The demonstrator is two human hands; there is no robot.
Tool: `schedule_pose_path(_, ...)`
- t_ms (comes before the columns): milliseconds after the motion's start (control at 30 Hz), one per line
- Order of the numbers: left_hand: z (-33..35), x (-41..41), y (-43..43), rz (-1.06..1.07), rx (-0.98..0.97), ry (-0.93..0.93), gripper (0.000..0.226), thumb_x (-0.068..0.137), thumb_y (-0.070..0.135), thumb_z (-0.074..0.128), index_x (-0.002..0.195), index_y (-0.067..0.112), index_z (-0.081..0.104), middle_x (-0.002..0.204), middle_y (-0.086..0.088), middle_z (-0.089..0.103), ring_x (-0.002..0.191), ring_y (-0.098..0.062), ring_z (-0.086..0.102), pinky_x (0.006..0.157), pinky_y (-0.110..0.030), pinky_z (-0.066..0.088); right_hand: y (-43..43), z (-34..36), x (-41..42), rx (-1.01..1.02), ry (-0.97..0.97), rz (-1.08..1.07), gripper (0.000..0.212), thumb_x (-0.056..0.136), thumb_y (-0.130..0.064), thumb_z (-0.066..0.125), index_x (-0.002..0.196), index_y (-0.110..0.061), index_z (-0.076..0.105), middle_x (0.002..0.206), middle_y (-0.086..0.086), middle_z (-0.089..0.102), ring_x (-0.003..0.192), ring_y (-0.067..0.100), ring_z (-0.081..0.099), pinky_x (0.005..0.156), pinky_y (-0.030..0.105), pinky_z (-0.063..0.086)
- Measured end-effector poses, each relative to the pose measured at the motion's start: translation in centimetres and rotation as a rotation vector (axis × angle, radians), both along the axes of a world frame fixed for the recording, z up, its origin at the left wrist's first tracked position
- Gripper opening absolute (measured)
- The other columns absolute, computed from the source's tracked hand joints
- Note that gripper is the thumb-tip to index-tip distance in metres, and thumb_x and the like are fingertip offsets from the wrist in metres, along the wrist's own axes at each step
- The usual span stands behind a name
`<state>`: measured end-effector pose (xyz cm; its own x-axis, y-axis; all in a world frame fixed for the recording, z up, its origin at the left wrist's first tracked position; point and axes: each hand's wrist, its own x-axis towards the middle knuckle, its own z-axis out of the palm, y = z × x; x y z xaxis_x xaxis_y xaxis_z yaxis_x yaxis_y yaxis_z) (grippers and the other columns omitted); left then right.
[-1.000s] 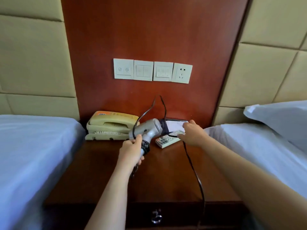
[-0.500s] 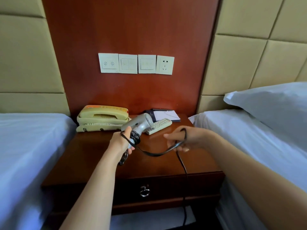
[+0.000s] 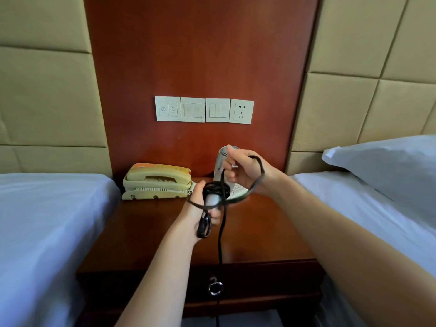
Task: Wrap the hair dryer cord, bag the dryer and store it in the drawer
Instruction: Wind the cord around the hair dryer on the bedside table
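Yellow telephone on nightstand, wall switches, socket, white pillow on bed

I count two hands, one hair dryer, one cord, one telephone, four wall plates, two beds, one pillow.

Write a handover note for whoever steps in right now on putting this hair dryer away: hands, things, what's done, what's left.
Left hand grips the silver-grey plastic hair dryer by its handle.
Right hand holds a loop of the black power cord beside the dryer's head.
Done: some turns coiled round the handle.
Left: wind the hanging tail, bag the dryer (no bag in view), open the shut dark wooden drawer, store it.
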<state>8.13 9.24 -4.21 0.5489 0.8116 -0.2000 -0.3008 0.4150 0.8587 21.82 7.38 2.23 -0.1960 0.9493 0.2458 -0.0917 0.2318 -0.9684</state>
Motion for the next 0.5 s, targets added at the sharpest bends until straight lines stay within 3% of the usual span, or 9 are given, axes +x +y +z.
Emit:
schedule_pose_path(167, 0.1, -0.6, -0.9, -0.068, -0.06, -0.111, 0.051, 0.098, 0.045, 0.028, 0.084, 0.007, 0.06, 0.069, -0.012, 0.059, 0.024, -0.005, 0.033, 0.028, -0.008, 0.023, -0.4, -0.2, 0.0, 0.027, -0.035, -0.057, 0.045, 0.099, -0.029, 0.041, 0.057, -0.014, 0.035, 0.058, -0.003, 0.038, 0.051, 0.012, 0.043, 0.055, 0.021, 0.041)
schedule_pose_path(267, -0.1, -0.6, -0.7, -0.08, -0.046, -0.028, 0.055, 0.098, 0.046, 0.026, 0.083, 0.006, 0.06, 0.065, -0.015, 0.067, 0.023, -0.004, 0.032, 0.029, -0.008, 0.022, -0.8, -0.7, 0.1, 0.1, -0.174, -0.164, 0.054, 0.099, -0.025, 0.042, 0.046, -0.018, 0.045, 0.049, -0.005, 0.047, 0.049, 0.011, 0.049, 0.053, 0.018, 0.044)
schedule_pose_path(400, -0.3, -0.2, -0.9, -0.116, -0.058, 0.024, 0.053, 0.096, 0.047, 0.027, 0.087, 0.007, 0.061, 0.063, -0.016, 0.069, 0.023, -0.004, 0.033, 0.031, -0.009, 0.022, -0.7, -0.7, 0.7, 0.211, -0.441, -0.289, 0.055, 0.096, -0.033, 0.048, 0.057, 0.005, 0.041, 0.059, 0.022, 0.048, 0.062, 0.026, 0.055, 0.063, 0.027, 0.047)
schedule_pose_path(500, -0.2, 0.4, -1.0, -0.154, -0.094, 0.004, 0.054, 0.094, 0.049, 0.03, 0.084, 0.006, 0.06, 0.056, -0.008, 0.062, 0.024, -0.004, 0.033, 0.03, -0.01, 0.023, -0.9, -0.4, 1.2, 0.253, -0.411, -0.342, 0.047, 0.098, -0.026, 0.047, 0.059, -0.001, 0.041, 0.064, 0.015, 0.036, 0.057, 0.016, 0.058, 0.059, 0.02, 0.048)
